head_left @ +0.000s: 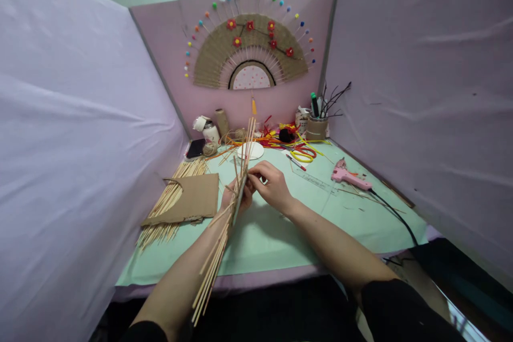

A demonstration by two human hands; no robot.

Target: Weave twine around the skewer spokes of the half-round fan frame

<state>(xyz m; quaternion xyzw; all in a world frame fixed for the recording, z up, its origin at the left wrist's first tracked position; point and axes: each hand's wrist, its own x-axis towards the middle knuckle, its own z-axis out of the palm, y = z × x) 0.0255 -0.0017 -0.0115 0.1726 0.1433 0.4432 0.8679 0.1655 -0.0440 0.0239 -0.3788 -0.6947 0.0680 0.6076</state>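
Note:
A spread of thin wooden sticks [216, 264], joined to a flat pale piece seen nearly edge-on, stands tilted above the table's middle. My left hand [245, 199] is closed around its centre, partly hidden behind the sticks. Thumb and fingers of my right hand [271, 181] are pinched together at the upper right edge of this piece; what lies between the fingertips is too small to make out. The long ends of the sticks reach toward my body, and shorter ends point up and away. Just beyond my hands lies a white disc [256, 150].
Loose sticks [154, 235] lie under a cut cardboard sheet [200, 197] at left. A pink glue gun [350, 176] with its cord, a clear ruler [316, 181], a pen [295, 162] and scissors [302, 156] are at right. A decorated fan [208, 61] hangs on the back wall.

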